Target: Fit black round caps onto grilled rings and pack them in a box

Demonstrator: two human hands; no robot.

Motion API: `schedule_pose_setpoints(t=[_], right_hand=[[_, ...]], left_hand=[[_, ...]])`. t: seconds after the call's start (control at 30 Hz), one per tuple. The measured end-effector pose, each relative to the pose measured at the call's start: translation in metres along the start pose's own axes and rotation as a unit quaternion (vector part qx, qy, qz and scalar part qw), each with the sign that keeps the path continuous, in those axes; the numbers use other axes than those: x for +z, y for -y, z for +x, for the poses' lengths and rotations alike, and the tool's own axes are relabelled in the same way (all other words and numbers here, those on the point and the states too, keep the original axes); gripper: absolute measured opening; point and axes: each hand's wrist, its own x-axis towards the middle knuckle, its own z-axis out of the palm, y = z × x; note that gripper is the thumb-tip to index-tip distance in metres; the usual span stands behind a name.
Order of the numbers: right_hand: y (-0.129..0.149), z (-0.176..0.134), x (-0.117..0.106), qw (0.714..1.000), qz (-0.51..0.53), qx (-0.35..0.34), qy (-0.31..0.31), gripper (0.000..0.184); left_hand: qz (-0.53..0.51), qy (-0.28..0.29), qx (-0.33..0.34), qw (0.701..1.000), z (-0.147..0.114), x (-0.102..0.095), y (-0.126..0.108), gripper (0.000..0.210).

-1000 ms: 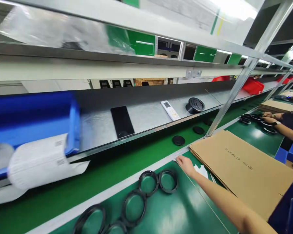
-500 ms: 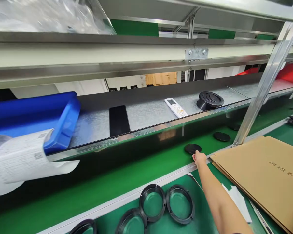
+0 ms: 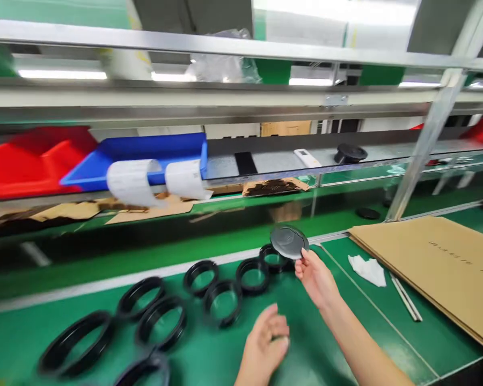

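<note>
My right hand [image 3: 316, 276] holds a round black disc [image 3: 288, 242] by its lower right edge, lifted above the green mat [image 3: 306, 343]. Under the disc sits a black ring [image 3: 272, 256], the rightmost of several black rings [image 3: 221, 300] spread over the mat toward the left. My left hand [image 3: 265, 338] hovers low over the mat near the front, fingers loosely curled and holding nothing.
A flat cardboard sheet [image 3: 438, 268] lies at the right, with a white wipe [image 3: 368, 268] beside it. Another black disc [image 3: 367, 213] rests on the green conveyor belt [image 3: 145, 252]. The shelf above carries a blue bin [image 3: 145, 155], a red bin [image 3: 32, 158], a remote [image 3: 307, 157] and a black cap [image 3: 350, 154].
My right hand took the black disc off the conveyor belt and drew it back over the rings. My left hand came into view. The camera swung left and down.
</note>
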Motion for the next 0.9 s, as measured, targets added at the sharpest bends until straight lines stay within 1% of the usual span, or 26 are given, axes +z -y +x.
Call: schedule_pose_setpoints(t=[0.03,0.07,0.1,0.17,0.2,0.23,0.27,0.3,0.33,0.37,0.4,0.43,0.47,0.5,0.53,0.57,0.6,0.63,0.67,0.73,0.8,0.83,0.87,0.9], right_hand=[[-0.013,-0.034,0.004,0.999,0.021,0.028,0.035,0.035],[-0.026,-0.066,0.008,0.995,0.036,0.062,0.064,0.034],[-0.039,-0.095,0.012,0.991,0.04,0.099,0.085,0.034],[-0.061,-0.143,0.019,0.979,0.015,0.166,0.12,0.04],[-0.069,-0.16,0.022,0.97,-0.01,0.195,0.146,0.044],[-0.073,-0.174,0.024,0.955,-0.048,0.227,0.187,0.048],[-0.074,-0.183,0.025,0.929,-0.101,0.26,0.245,0.052],[-0.07,-0.189,0.026,0.892,-0.164,0.285,0.31,0.056],[-0.063,-0.191,0.026,0.855,-0.229,0.287,0.366,0.058],[-0.054,-0.19,0.026,0.831,-0.289,0.256,0.401,0.058],[-0.043,-0.186,0.026,0.824,-0.34,0.188,0.412,0.055],[-0.033,-0.181,0.025,0.83,-0.382,0.088,0.398,0.05],[-0.025,-0.173,0.024,0.833,-0.413,-0.025,0.366,0.045],[-0.019,-0.165,0.023,0.825,-0.439,-0.131,0.332,0.04],[-0.018,-0.156,0.022,0.804,-0.462,-0.212,0.309,0.037],[-0.019,-0.149,0.02,0.778,-0.484,-0.265,0.299,0.036],[-0.023,-0.142,0.017,0.757,-0.504,-0.292,0.298,0.036],[-0.028,-0.136,0.014,0.741,-0.519,-0.3,0.302,0.036],[-0.033,-0.131,0.01,0.732,-0.53,-0.295,0.309,0.037],[-0.041,-0.125,0.002,0.728,-0.54,-0.268,0.326,0.037],[-0.041,-0.122,-0.006,0.737,-0.534,-0.246,0.333,0.039],[-0.038,-0.12,-0.01,0.748,-0.522,-0.241,0.331,0.04],[-0.035,-0.118,-0.014,0.768,-0.501,-0.234,0.324,0.041],[-0.03,-0.115,-0.017,0.793,-0.473,-0.222,0.314,0.041]], left_hand=[[-0.118,-0.027,0.024,0.992,0.0,0.0,-0.014,0.078],[-0.206,-0.033,0.047,0.977,-0.002,-0.001,-0.028,0.096],[-0.271,-0.034,0.053,0.96,-0.006,-0.004,-0.041,0.104],[-0.357,-0.023,0.013,0.934,-0.017,-0.01,-0.062,0.104],[-0.389,-0.019,-0.01,0.921,-0.024,-0.014,-0.069,0.1],[-0.417,-0.021,-0.026,0.908,-0.032,-0.018,-0.074,0.095],[-0.437,-0.027,-0.03,0.899,-0.039,-0.021,-0.077,0.091],[-0.449,-0.037,-0.024,0.892,-0.046,-0.024,-0.079,0.087],[-0.453,-0.047,-0.017,0.89,-0.053,-0.027,-0.08,0.082],[-0.45,-0.056,-0.012,0.891,-0.059,-0.029,-0.081,0.078],[-0.445,-0.061,-0.011,0.893,-0.064,-0.03,-0.082,0.076],[-0.441,-0.062,-0.011,0.895,-0.068,-0.029,-0.082,0.076],[-0.44,-0.059,-0.01,0.896,-0.072,-0.028,-0.083,0.076],[-0.441,-0.054,-0.009,0.896,-0.074,-0.025,-0.083,0.077],[-0.443,-0.049,-0.008,0.895,-0.077,-0.022,-0.082,0.078],[-0.446,-0.045,-0.009,0.894,-0.078,-0.019,-0.082,0.079],[-0.448,-0.041,-0.012,0.893,-0.079,-0.015,-0.081,0.079],[-0.449,-0.038,-0.017,0.892,-0.079,-0.012,-0.079,0.079],[-0.448,-0.032,-0.025,0.893,-0.079,-0.01,-0.078,0.078],[-0.445,-0.017,-0.047,0.894,-0.075,-0.006,-0.073,0.075],[-0.444,-0.003,-0.075,0.893,-0.069,-0.002,-0.068,0.074],[-0.446,0.002,-0.089,0.891,-0.064,0.0,-0.066,0.075],[-0.449,0.008,-0.102,0.888,-0.058,0.003,-0.064,0.076],[-0.453,0.015,-0.114,0.884,-0.052,0.005,-0.063,0.078]])
